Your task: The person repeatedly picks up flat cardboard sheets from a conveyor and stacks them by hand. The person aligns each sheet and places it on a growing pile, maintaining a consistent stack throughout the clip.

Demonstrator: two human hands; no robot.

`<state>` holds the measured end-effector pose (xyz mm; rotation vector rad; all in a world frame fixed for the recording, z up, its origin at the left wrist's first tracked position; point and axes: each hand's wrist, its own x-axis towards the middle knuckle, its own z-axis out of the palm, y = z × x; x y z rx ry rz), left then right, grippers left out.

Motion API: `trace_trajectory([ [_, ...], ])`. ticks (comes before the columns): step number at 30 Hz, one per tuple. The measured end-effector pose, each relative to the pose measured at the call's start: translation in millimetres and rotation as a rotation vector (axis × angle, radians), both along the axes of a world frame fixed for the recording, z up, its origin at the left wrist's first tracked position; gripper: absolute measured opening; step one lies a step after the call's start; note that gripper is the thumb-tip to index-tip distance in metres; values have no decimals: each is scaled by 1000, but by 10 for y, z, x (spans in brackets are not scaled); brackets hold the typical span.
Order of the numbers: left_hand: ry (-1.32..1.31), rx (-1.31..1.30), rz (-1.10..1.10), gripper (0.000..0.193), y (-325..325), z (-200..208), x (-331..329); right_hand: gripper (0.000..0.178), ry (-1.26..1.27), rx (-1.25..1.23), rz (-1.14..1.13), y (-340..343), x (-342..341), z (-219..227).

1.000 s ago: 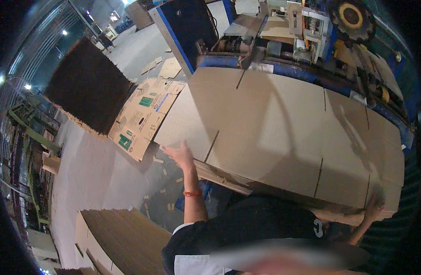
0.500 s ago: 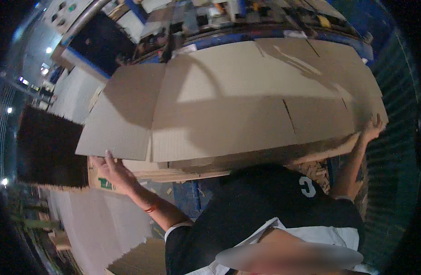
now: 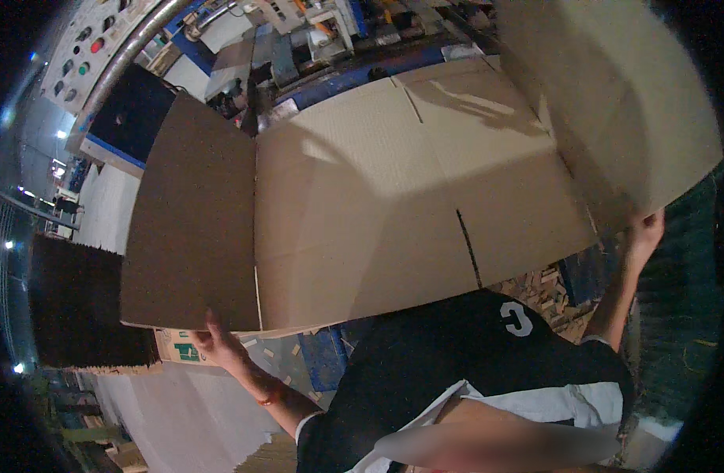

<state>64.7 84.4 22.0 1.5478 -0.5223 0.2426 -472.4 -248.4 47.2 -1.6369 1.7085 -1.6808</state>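
- Head view: one corrugated cardboard sheet (image 3: 362,213) spans the space between the person and the blue-edged machine (image 3: 366,76).
- What has changed: half a second ago its right end panel (image 3: 642,94) was lying nearly flat; now it stands up at the crease, and the left end panel (image 3: 192,221) bends too. I judge this means the sheet is being lifted — whether its middle rests on something, I cannot tell.
- Left hand (image 3: 218,347) pinches the near edge at the left; right hand (image 3: 647,236) holds the lower edge of the right panel, fingers partly hidden. They are wide apart.
- Edges: the near edge comes close to the black shirt (image 3: 433,355), the far edge to the machine, so room there looks tight.
- Leftward, pale floor (image 3: 181,410) and a dark cardboard stack (image 3: 86,307) show.
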Motion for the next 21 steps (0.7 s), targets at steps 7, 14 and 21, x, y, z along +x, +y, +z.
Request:
trace_trajectory([
  [7, -483, 715, -371, 48, -402, -224, -506, 44, 649, -39, 882, 500, 753, -744],
  [14, -835, 1018, -667, 58, -975, -143, -744, 52, 1139, -114, 1086, 233, 881, -463],
  [21, -828, 975, -617, 58, -1206, -80, -461, 67, 1144, -16, 1077, -337, 1160, -393],
])
